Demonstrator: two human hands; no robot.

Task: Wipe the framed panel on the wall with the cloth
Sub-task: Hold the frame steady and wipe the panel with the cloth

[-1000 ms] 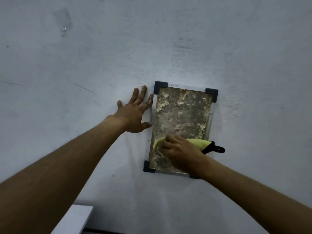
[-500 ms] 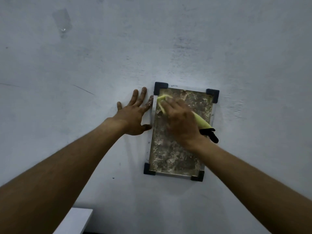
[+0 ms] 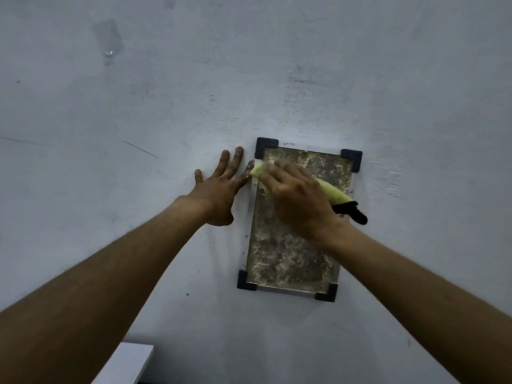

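A framed panel (image 3: 291, 256) with a mottled brown surface, a thin metal frame and black corner caps hangs on the grey wall. My right hand (image 3: 296, 198) presses a yellow-green cloth (image 3: 333, 194) with a black end against the panel's upper left part. The cloth's tip reaches the frame's left edge. My left hand (image 3: 221, 189) lies flat on the wall just left of the frame, fingers spread, its fingertips close to the cloth's tip.
The wall (image 3: 249, 79) is pale grey with scuffs and a piece of clear tape (image 3: 109, 41) at the upper left. A white ledge corner (image 3: 124, 361) shows at the bottom left.
My right hand swept the cloth from the panel's lower part up to its top left, then shifted slightly left to the frame edge. My left hand stayed flat on the wall.
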